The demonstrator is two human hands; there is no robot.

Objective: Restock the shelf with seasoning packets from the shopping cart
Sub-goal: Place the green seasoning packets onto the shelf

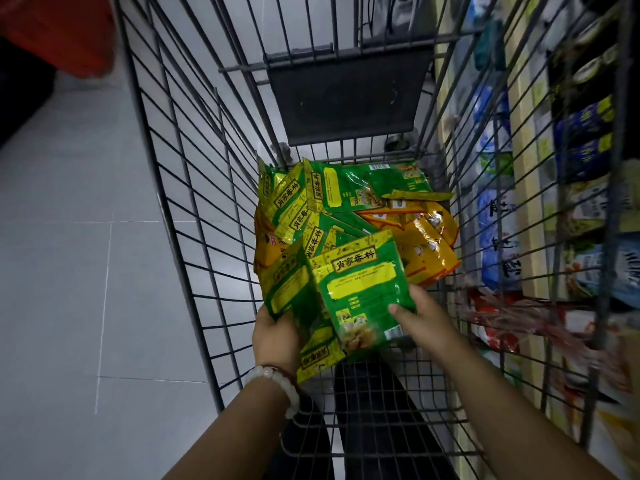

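Observation:
I look down into a wire shopping cart (180, 188). A heap of green seasoning packets (346, 188) and orange-yellow packets (426, 247) lies on its floor. My left hand (275, 336), with a pale bead bracelet on the wrist, grips a green packet (294, 299) by its lower left side. My right hand (420, 318) pinches another green packet (363, 289) at its right edge, thumb on the front. Both held packets overlap, raised a little over the heap near the cart's near end.
The store shelf (519, 188) runs along the right of the cart, packed with blue, white and red packaged goods. Grey tiled floor (69, 237) lies to the left. A red object (59, 32) sits at the top left. The cart's dark seat flap (346, 98) stands at the far end.

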